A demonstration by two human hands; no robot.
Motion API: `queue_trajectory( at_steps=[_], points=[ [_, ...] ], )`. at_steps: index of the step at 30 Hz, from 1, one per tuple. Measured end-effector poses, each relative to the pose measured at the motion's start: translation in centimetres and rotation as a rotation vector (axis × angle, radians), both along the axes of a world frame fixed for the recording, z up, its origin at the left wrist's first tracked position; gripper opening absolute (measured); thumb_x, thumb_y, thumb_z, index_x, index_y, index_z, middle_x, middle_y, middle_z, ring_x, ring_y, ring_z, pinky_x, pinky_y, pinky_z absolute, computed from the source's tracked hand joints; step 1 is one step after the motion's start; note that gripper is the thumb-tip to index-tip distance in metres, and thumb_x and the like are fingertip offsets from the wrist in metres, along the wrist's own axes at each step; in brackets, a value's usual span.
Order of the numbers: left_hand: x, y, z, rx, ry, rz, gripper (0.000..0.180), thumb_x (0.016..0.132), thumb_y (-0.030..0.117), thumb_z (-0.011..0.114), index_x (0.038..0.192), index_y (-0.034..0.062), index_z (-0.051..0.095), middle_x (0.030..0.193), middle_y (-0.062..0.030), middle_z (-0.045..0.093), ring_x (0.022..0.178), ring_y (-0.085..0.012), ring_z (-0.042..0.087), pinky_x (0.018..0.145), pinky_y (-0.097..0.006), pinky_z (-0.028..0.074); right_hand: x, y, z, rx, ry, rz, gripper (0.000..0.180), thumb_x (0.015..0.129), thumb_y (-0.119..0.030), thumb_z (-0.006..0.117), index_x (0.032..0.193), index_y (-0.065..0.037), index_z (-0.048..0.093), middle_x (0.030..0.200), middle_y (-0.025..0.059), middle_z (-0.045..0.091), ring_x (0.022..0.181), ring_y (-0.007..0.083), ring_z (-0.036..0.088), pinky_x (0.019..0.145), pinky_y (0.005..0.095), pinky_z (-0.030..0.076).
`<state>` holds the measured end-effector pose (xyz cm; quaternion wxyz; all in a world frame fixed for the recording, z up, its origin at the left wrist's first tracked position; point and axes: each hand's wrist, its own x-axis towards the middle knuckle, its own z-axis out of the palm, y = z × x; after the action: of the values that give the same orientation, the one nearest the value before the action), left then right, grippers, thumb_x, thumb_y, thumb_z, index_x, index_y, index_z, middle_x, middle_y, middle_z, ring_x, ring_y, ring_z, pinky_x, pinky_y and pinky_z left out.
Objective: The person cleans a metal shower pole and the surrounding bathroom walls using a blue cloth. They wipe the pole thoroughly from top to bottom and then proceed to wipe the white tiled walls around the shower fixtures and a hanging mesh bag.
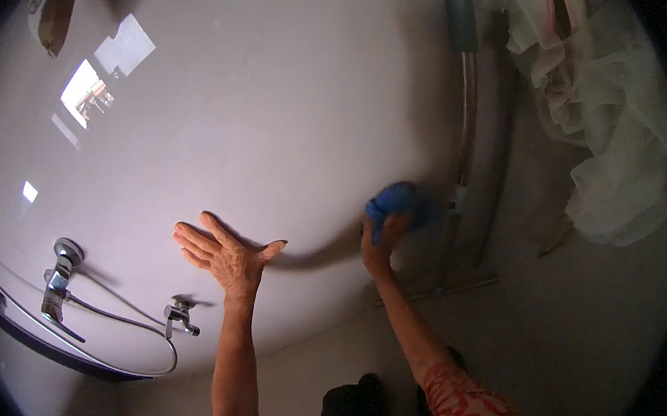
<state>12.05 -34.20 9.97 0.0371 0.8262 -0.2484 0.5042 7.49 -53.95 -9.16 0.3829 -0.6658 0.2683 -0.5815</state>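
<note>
The left hand [233, 263] was spread wide, held nothing, and looked flat on the shiny white wall [288, 118], near its bottom edge. The right hand [379, 253] was partly closed on a blurry blue cloth [393, 201], near the wall's right edge. Two silver taps [58, 280] stuck out by the lower left corner. Pale netting [615, 149] hung past the right edge.
</note>
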Motion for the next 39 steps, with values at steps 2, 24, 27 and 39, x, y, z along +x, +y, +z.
queue_trajectory(
  at_steps=[2, 24, 27, 39],
  points=[
    [-0.1, 0.1, 0.1, 0.008, -0.001, -0.007, 0.14, 0.046, 0.083, 0.059, 0.141, -0.0003, -0.001, 0.14, -0.037, -0.009, 0.132, -0.0507, -0.007, 0.099, -0.065, 0.001, 1.4, 0.2, 4.2, -0.275, -0.135, -0.139, 0.065, 0.084, -0.026, 0.059, 0.136, -0.006, 0.024, 0.141, 0.0288, 0.013, 0.129, 0.0503, 0.012, 0.098, 0.0683, 0.011],
    [-15.0, 5.6, -18.4, -0.594, 1.108, -0.316, 0.076, 0.078, 0.029, 0.07, 0.138, 0.0128, 0.026, 0.141, -0.0226, -0.004, 0.125, -0.0446, 0.026, 0.096, -0.054, 0.035, -2.7, -0.7, 3.8, -0.65, 0.466, 0.147, 0.028, 0.075, -0.018, 0.064, 0.093, -0.001, 0.051, 0.125, 0.0329, 0.035, 0.099, 0.043, 0.046, 0.084, 0.0553, 0.036],
    [-15.5, 6.6, -19.0, -0.615, 1.115, -0.313, 0.069, 0.078, 0.029, 0.07, 0.134, 0.0137, 0.032, 0.141, -0.0215, -0.001, 0.122, -0.0443, 0.031, 0.09, -0.052, 0.042, -3.2, 2.0, -1.1, -0.642, 0.601, 0.334, 0.022, 0.079, -0.016, 0.062, 0.098, -0.006, 0.058, 0.119, 0.022, 0.045, 0.095, 0.0367, 0.051, 0.083, 0.0521, 0.038],
    [-15.2, 9.8, -18.8, -0.696, 1.262, -0.262, 0.063, 0.079, 0.032, 0.069, 0.13, 0.0136, 0.038, 0.141, -0.0192, 0.003, 0.124, -0.0452, 0.028, 0.092, -0.052, 0.043, -0.5, 3.3, 4.3, -0.94, 0.494, 0.482, 0.045, 0.088, -0.03, 0.051, 0.13, -0.043, 0.041, 0.124, 0.0047, 0.052, 0.109, 0.0292, 0.048, 0.091, 0.0562, 0.025]
  ],
)
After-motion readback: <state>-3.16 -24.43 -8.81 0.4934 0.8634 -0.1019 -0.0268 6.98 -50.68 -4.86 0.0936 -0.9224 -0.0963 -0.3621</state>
